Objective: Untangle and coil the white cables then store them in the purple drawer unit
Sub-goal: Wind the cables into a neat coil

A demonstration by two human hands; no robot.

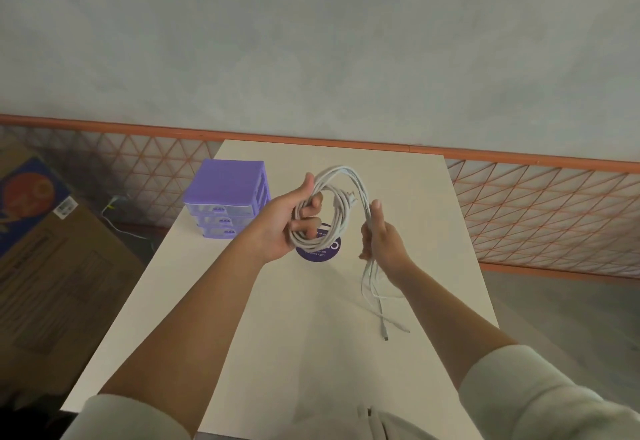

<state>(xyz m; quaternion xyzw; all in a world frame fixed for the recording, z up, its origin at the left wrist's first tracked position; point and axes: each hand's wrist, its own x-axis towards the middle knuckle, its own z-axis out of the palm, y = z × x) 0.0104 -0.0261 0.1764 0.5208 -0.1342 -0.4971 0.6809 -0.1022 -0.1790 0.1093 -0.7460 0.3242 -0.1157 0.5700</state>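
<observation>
The white cables (341, 211) form a loose coil held above the middle of the table. My left hand (287, 221) grips the coil's left side, with its fingers through the loops. A strand bundle arcs over to my right hand (379, 237), which pinches it. Loose cable ends (377, 304) trail from that hand down onto the table, with a connector lying on the top. The purple drawer unit (227, 199) stands at the table's far left, and its three drawers look shut.
A white table (311, 335) holds a round purple sticker (320, 249) under the coil. A cardboard box (59, 266) lies on the floor at the left. An orange mesh fence (540, 218) runs behind the table, and a white wire (117, 221) lies on the floor.
</observation>
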